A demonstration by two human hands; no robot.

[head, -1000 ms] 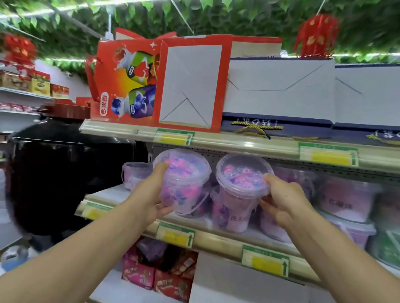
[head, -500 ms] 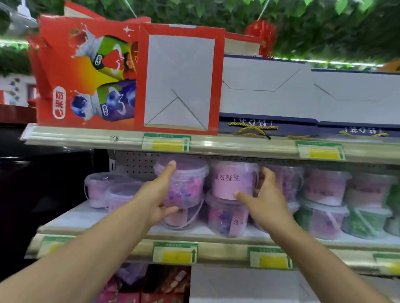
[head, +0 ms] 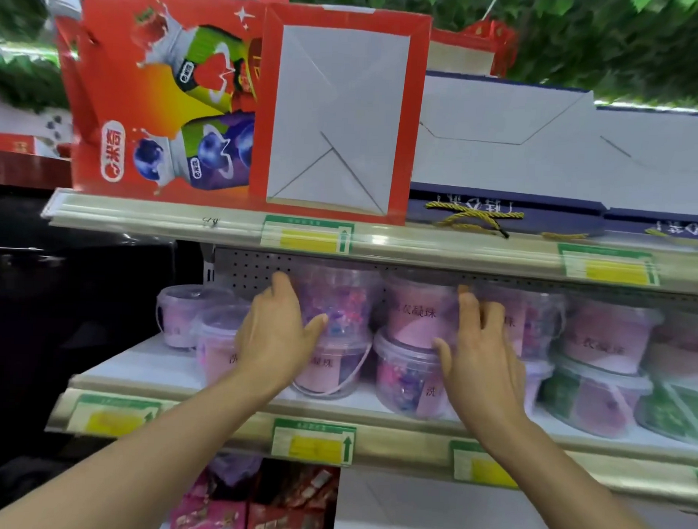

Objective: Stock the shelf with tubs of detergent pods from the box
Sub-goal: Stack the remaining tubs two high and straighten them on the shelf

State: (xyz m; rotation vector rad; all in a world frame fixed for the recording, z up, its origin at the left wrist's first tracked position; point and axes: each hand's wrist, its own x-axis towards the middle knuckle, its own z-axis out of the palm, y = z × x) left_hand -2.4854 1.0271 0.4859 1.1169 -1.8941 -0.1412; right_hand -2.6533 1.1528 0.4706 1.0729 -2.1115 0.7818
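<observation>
Clear tubs of pink and purple detergent pods stand in two layers on the middle shelf (head: 138,362). My left hand (head: 273,341) grips the left side of an upper tub (head: 344,299) that sits on a lower tub (head: 328,366). My right hand (head: 482,356) holds the right side of the neighbouring upper tub (head: 421,312), which carries a pink label and rests on another tub (head: 404,379). Two single tubs (head: 179,313) stand to the left. The box is not in view.
The upper shelf's edge (head: 419,247) hangs just above the stacked tubs and carries red gift bags (head: 167,99) and blue ones (head: 501,151). More pink and green tubs (head: 596,383) fill the shelf to the right. Red packets (head: 252,506) lie on the shelf below.
Both hands have lifted the two tubs up and pushed them further in, onto the lower tubs, under the upper shelf. The view has moved closer and a little lower.
</observation>
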